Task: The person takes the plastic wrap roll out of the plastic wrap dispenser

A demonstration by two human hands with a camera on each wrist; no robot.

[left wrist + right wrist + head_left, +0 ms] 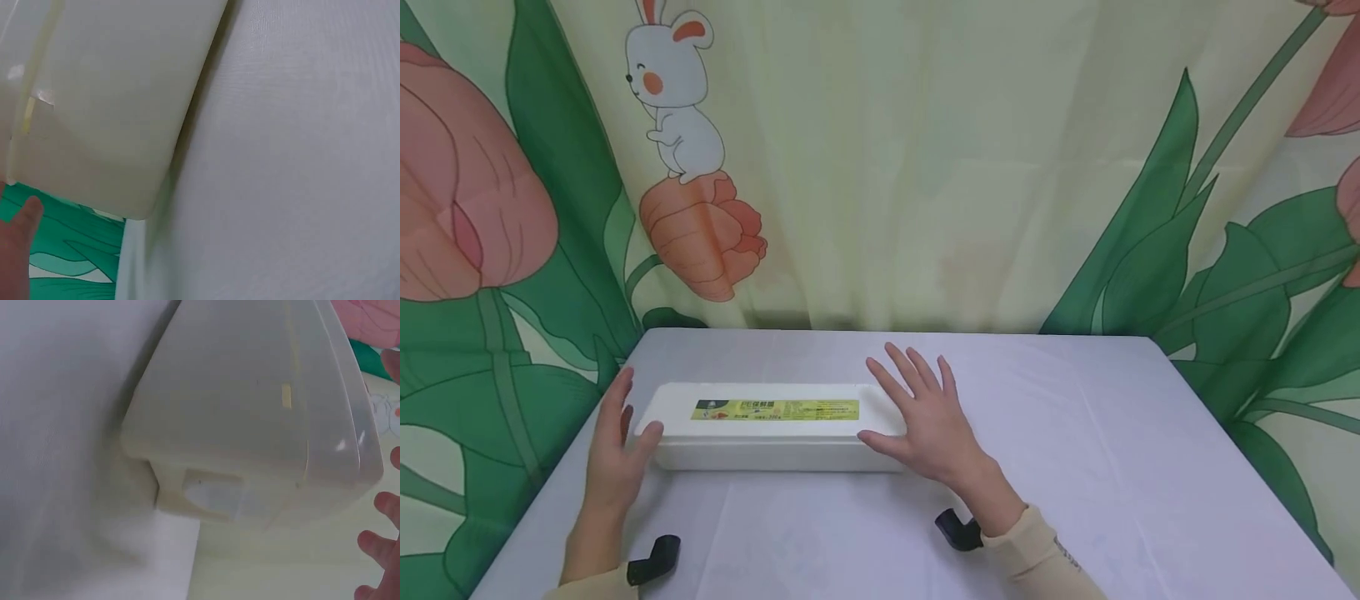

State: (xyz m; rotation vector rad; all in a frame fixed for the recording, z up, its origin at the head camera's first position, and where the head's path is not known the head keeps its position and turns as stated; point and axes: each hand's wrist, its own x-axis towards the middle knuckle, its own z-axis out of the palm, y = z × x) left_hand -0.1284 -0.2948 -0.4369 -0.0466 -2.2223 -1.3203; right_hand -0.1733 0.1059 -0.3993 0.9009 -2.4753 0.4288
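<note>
A long white box [775, 454] with a yellow-green printed label [775, 409] lies on the table in the head view, its long side toward me. The label's Chinese print suggests a cling film box. Beside its left end my left hand [613, 450] is raised, fingers extended and thumb toward the box. Over the right end my right hand [936, 429] spreads its fingers, overlapping the box there. Neither hand grips anything. In the left wrist view the box [119, 112] fills the upper left; in the right wrist view the box [212, 406] shows a recessed end.
A white cloth covers the table [1075, 467]. Behind it hangs a curtain [887, 167] printed with tulips, leaves and a rabbit on a carrot. A black wrist mount [655, 560] sits at the left wrist and another black mount [958, 531] at the right.
</note>
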